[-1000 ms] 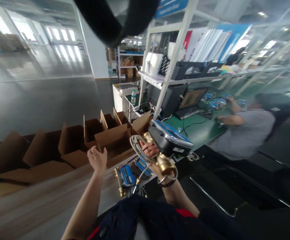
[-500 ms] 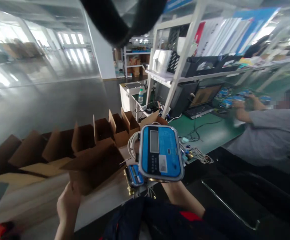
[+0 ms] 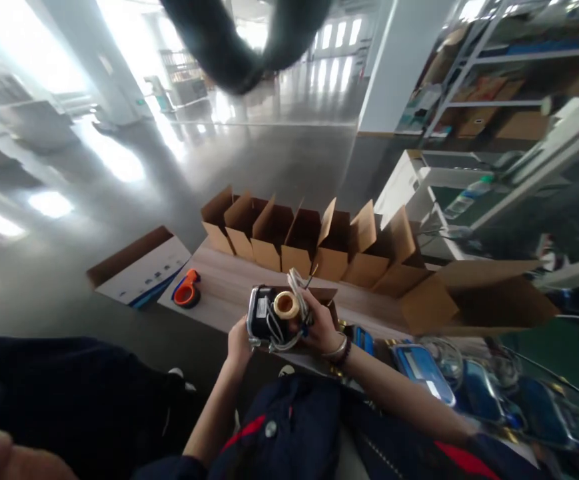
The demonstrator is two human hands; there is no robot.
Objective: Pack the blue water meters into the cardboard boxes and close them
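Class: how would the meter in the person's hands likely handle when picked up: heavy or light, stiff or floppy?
The meter probably feels heavy for its size, given the thick, brass-coloured pipe. Its boxy case looks stiff, but the looped cable is likely floppy and could dangle.

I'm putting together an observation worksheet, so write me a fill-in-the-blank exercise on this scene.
1. The left hand and right hand hold a meter; bracelets circle the ____ wrist.
2. The row of open boxes is made of brown ____.
3. The bottle has a ____ cap.

Missing words: right; cardboard; green.
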